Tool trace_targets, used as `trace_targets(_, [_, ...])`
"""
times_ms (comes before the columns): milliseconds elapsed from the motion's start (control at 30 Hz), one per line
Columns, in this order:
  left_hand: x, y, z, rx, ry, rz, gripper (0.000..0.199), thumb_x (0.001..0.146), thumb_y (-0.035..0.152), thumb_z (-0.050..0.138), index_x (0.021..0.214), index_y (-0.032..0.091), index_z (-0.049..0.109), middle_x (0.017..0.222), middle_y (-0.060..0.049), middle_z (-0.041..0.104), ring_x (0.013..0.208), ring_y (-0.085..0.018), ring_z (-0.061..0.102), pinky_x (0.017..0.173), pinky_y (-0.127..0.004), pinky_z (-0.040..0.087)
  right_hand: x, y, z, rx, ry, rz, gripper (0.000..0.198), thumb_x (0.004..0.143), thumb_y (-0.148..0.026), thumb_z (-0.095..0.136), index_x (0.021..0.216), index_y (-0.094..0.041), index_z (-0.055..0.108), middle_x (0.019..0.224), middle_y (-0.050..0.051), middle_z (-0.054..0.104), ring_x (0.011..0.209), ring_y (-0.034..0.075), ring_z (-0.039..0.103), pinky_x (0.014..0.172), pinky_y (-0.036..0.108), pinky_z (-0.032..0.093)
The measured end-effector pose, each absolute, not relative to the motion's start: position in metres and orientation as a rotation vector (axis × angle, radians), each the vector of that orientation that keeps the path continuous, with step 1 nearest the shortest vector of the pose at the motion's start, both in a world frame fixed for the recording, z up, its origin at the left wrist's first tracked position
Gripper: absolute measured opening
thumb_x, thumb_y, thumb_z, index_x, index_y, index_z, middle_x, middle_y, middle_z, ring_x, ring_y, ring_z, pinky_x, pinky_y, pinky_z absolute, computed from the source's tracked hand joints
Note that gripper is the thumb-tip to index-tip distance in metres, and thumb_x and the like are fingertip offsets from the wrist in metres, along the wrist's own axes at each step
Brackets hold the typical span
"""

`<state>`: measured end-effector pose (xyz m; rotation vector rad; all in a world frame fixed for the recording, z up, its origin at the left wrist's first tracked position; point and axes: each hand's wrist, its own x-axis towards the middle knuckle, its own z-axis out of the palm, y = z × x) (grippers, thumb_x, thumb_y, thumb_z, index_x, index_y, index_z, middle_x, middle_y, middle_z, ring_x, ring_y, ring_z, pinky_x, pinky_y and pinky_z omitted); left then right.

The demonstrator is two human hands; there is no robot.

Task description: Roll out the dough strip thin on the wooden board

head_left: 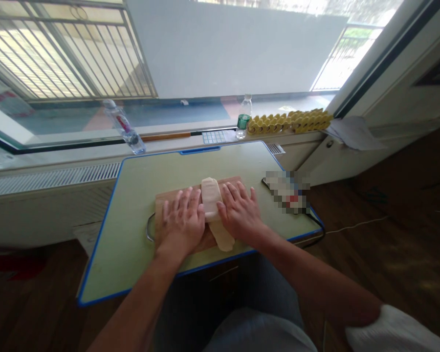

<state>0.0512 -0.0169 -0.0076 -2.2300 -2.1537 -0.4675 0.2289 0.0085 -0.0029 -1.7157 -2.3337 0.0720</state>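
Observation:
A flattened strip of pale dough [211, 191] lies across a wooden cutting board [162, 199], its near end hanging over the board's front edge. Between my thumbs a short pale bar [212, 216] crosses the dough. It looks like a rolling pin, but its ends are hidden under my palms. My left hand [183, 217] is open and flat at the left of the strip, fingers stretched forward over the board. On the other side my right hand [240, 208] lies flat too, fingers spread and open, its thumb at the dough's edge.
The board rests on a small blue-edged table [139, 181], its metal handle [150, 228] at the left. A blurred-out flat object [286, 191] with a black strap lies right. Along the windowsill are a tilted bottle [126, 128], another bottle [244, 119], yellow egg-tray-like pieces [289, 121] and papers [354, 133].

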Motion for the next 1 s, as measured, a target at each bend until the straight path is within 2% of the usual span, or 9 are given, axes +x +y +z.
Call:
trace_targets(167, [0.053,-0.055,-0.009,-2.265,-2.098,-0.502,0.057,0.11,0.043,0.034,0.159,0.024,0.056,0.167,-0.01,0.052,0.155,-0.037,0.046,0.126,-0.068,0.034,0.239,-0.029,-0.005,-1.627,-2.274,0.113,0.056,0.113,-0.044,0.038,0.161,-0.019,0.052,0.169,0.01,0.05,0.162,0.035,0.032,0.132,0.063,0.016])
trace_targets(300, [0.047,-0.079,-0.018,-2.307,-2.027,-0.559,0.056,0.107,0.051,0.047,0.157,0.027,0.056,0.164,-0.01,0.056,0.152,-0.036,0.049,0.126,-0.066,0.032,0.252,-0.049,-0.01,-1.501,-2.253,0.174,0.052,0.112,-0.045,0.046,0.157,-0.022,0.056,0.168,0.009,0.051,0.162,0.03,0.032,0.134,0.056,0.012])
trace_targets(467, [0.037,-0.085,-0.019,-2.376,-2.012,-0.606,0.037,0.105,0.038,0.054,0.137,0.028,0.07,0.152,-0.009,0.068,0.146,-0.032,0.055,0.129,-0.066,0.026,0.267,-0.05,-0.012,-1.52,-2.195,0.249,0.048,0.112,-0.045,0.045,0.152,-0.024,0.059,0.168,0.008,0.051,0.163,0.028,0.031,0.134,0.056,0.013])
trace_targets(667, [0.029,-0.087,-0.009,-2.376,-2.09,-0.554,0.034,0.101,0.035,0.057,0.132,0.033,0.071,0.15,-0.008,0.068,0.147,-0.033,0.053,0.13,-0.069,0.024,0.262,-0.034,0.002,-1.733,-2.19,0.321,0.051,0.113,-0.044,0.036,0.154,-0.025,0.059,0.168,0.007,0.052,0.162,0.028,0.033,0.133,0.058,0.02])
trace_targets(867, [0.024,-0.091,-0.007,-2.309,-2.173,-0.475,0.036,0.105,0.043,0.051,0.133,0.033,0.07,0.154,-0.009,0.065,0.149,-0.033,0.051,0.13,-0.071,0.022,0.24,-0.011,0.004,-1.77,-2.218,0.289,0.057,0.114,-0.049,0.032,0.161,-0.023,0.052,0.17,0.009,0.048,0.162,0.031,0.032,0.132,0.06,0.019])
trace_targets(1000, [0.029,-0.077,-0.006,-2.257,-2.172,-0.433,0.053,0.106,0.055,0.045,0.151,0.031,0.062,0.164,-0.01,0.056,0.156,-0.036,0.044,0.13,-0.074,0.017,0.232,0.002,-0.001,-1.813,-2.255,0.261,0.062,0.114,-0.054,0.03,0.165,-0.022,0.046,0.173,0.009,0.043,0.163,0.034,0.028,0.131,0.065,0.019])
